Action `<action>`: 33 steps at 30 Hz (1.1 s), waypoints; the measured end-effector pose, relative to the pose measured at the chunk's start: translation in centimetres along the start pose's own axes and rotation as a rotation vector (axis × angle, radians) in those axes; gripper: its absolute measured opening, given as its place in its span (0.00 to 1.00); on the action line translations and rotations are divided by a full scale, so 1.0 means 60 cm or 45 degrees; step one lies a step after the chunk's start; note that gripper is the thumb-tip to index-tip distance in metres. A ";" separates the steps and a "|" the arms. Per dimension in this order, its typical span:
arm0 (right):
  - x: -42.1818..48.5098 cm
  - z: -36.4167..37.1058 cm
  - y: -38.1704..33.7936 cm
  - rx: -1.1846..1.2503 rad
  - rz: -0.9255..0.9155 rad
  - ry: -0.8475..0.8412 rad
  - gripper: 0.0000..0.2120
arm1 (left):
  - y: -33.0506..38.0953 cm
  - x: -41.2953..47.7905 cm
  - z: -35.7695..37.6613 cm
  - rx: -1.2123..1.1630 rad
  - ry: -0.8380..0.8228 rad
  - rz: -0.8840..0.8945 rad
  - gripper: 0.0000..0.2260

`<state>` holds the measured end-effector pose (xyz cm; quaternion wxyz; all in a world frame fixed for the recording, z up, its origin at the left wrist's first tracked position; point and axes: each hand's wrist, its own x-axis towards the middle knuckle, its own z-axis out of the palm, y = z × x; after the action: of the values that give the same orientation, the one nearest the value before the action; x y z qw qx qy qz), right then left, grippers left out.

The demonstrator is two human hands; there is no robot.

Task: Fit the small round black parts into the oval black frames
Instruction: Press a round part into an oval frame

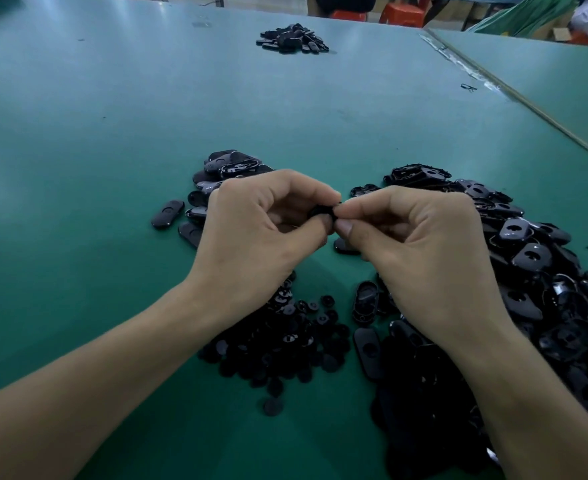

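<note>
Both hands meet above the middle of the green table (78,140). My left hand (261,233) grips a black oval frame (322,212), mostly hidden by its curled fingers. My right hand (420,251) pinches at the frame's right end with thumb and forefinger; whether a round part sits between them is hidden. Under my left wrist lies a heap of small round black parts (285,344). A big heap of oval frames (541,282) spreads on the right. A smaller pile of oval pieces (216,181) lies behind my left hand.
Another pile of black parts (292,38) lies far back on the table. A seam with torn tape (472,76) runs along the right, joining a second green table. Red stools (401,13) and a person in white stand beyond the far edge.
</note>
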<state>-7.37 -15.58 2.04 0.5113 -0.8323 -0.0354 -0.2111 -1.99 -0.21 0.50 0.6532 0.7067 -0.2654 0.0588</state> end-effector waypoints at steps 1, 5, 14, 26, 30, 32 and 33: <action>0.000 0.000 -0.001 0.006 -0.004 -0.007 0.10 | -0.001 0.000 0.000 -0.034 0.007 -0.017 0.10; 0.001 -0.004 0.000 -0.035 -0.025 -0.018 0.10 | -0.002 0.001 -0.001 -0.117 0.003 -0.061 0.10; 0.003 -0.001 0.001 0.028 0.059 -0.055 0.11 | 0.004 0.007 -0.007 -0.290 -0.036 -0.183 0.11; 0.004 -0.010 -0.007 0.135 0.104 -0.059 0.09 | -0.002 0.008 -0.009 -0.374 -0.075 -0.247 0.11; 0.003 -0.012 -0.010 0.138 0.101 -0.056 0.09 | -0.001 0.008 -0.007 -0.375 -0.085 -0.249 0.11; 0.003 -0.013 -0.011 0.129 0.100 -0.069 0.10 | -0.001 0.007 -0.008 -0.369 -0.101 -0.252 0.11; 0.003 -0.014 -0.012 0.115 0.098 -0.077 0.10 | -0.001 0.007 -0.009 -0.365 -0.111 -0.252 0.12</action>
<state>-7.64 -15.99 3.04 0.5548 -0.8152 -0.0284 -0.1641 -1.45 0.17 0.70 0.7377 0.6309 -0.2283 -0.0749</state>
